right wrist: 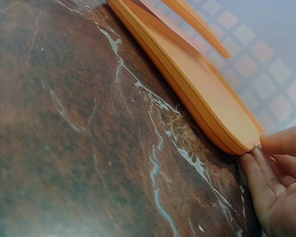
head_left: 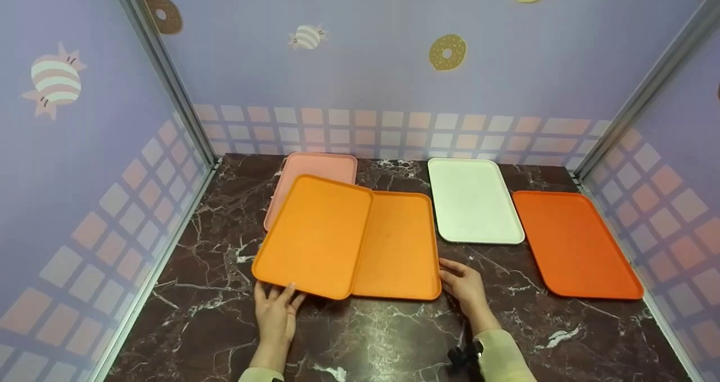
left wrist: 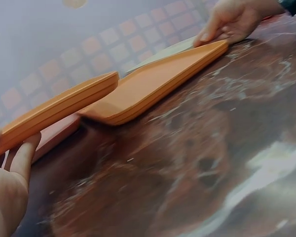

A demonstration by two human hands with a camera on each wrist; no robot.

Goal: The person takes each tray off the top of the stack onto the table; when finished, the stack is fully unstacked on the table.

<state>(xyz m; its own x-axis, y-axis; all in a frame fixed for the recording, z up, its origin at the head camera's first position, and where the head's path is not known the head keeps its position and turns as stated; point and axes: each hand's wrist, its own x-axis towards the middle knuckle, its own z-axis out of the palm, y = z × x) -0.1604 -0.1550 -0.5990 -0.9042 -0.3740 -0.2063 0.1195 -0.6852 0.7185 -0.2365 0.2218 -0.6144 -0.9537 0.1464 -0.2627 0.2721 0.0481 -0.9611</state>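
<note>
My left hand (head_left: 275, 313) grips the near edge of a light orange tray (head_left: 318, 233), thumb on its rim and fingers underneath. That tray is tilted and raised off the table, overlapping a second light orange tray (head_left: 399, 241) and a pink tray (head_left: 323, 163) behind it. In the left wrist view, a gap shows below the raised tray (left wrist: 64, 103). At the second orange tray's near right corner, my right hand (head_left: 464, 285) pinches the rim between thumb and fingers, as the right wrist view shows. Part of the second tray's left side is hidden.
A white tray (head_left: 475, 202) lies at the back right, and a red-orange tray (head_left: 579, 244) sits beside the right wall. All rest on a dark marbled table (head_left: 214, 326). Patterned panels (head_left: 371, 61) enclose the back and both sides.
</note>
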